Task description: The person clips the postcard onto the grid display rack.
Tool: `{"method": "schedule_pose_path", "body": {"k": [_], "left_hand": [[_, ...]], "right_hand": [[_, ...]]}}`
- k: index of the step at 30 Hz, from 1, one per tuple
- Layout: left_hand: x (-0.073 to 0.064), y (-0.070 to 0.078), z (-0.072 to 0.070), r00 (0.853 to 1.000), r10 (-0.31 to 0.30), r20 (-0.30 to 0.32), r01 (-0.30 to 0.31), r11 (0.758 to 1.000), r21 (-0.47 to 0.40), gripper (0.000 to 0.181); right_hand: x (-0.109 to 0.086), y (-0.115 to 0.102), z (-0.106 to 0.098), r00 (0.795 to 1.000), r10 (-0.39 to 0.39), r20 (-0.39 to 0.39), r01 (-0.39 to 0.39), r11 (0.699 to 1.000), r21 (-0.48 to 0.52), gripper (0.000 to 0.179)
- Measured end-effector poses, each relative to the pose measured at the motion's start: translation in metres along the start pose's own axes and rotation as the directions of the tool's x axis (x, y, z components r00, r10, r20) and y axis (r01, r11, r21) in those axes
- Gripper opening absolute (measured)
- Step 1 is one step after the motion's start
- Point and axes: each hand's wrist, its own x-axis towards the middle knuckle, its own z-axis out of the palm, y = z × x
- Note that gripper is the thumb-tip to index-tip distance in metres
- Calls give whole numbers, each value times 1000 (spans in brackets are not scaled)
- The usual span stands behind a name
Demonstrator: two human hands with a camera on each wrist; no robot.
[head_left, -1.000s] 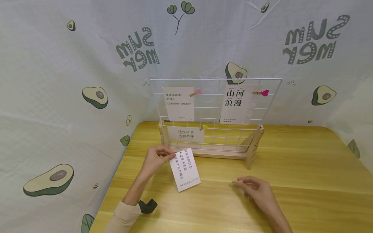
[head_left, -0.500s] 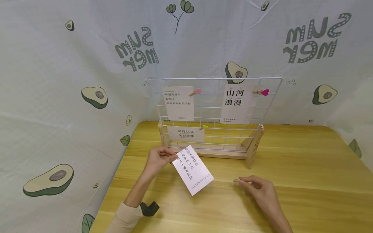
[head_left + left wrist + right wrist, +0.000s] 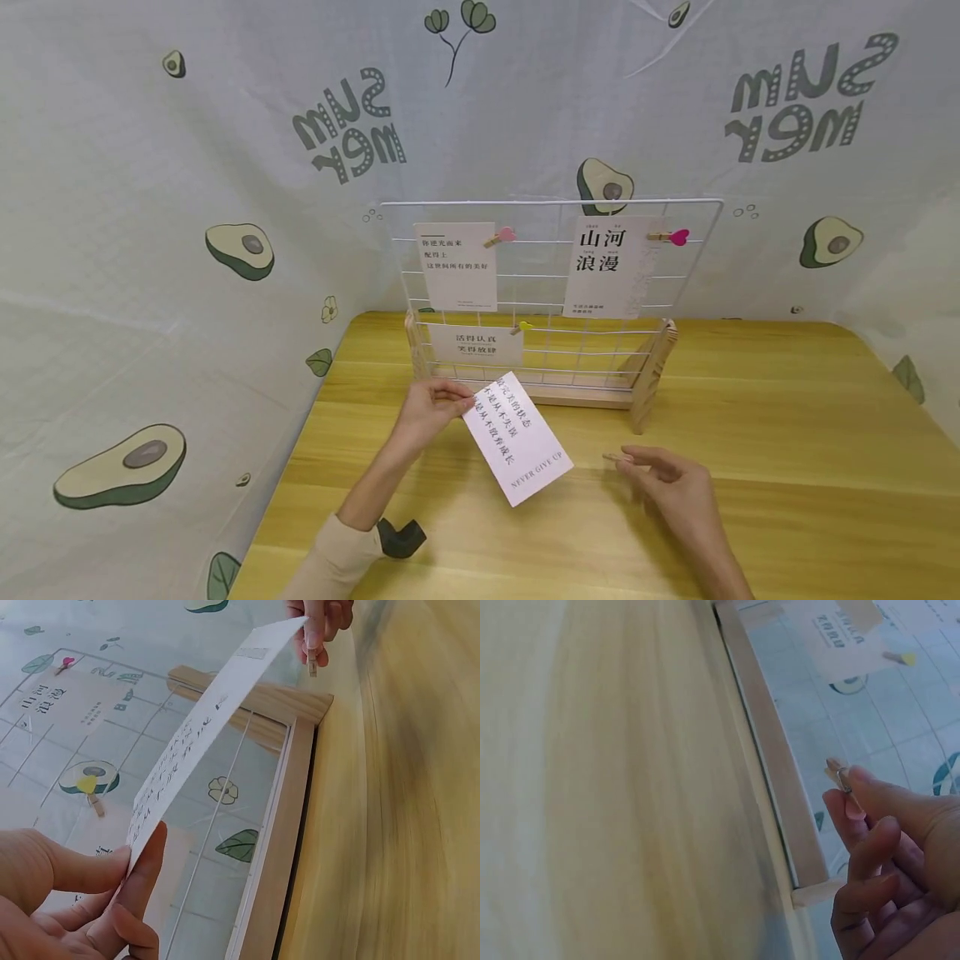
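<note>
My left hand pinches the corner of a white card printed with Chinese lines and "NEVER GIVE UP". The card tilts above the table, in front of the rack. Over to the right, my right hand holds a small wooden clothespin between thumb and forefinger. Behind both hands stands a white wire grid rack on a wooden base. Clipped to it are a card at upper left, a larger card at upper right and a small card at lower left.
Pink, magenta and yellow decorated clothespins fix the cards to the grid. A wooden table lies beneath. Avocado-patterned cloth hangs behind and at the sides. A black piece sits at the left wrist.
My left hand has moved right with the card, whose lower end has swung to the right. The right hand, with the clothespin, has shifted slightly.
</note>
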Motion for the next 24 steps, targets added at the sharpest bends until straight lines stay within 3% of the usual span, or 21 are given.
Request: {"method": "schedule_pose_path", "body": {"k": [9, 16, 24], "left_hand": [[2, 5, 18, 999, -21, 41, 21, 1000, 13, 9], [-1, 7, 27, 998, 31, 54, -34, 997, 62, 7], [2, 6, 33, 999, 41, 15, -40, 998, -41, 9]], "right_hand": [[-1, -1, -2, 1000, -18, -13, 19, 999, 43, 31], [-1, 0, -1, 1000, 15, 20, -17, 991, 135, 32], [1, 1, 1, 1000, -3, -3, 3, 988, 155, 28]]}}
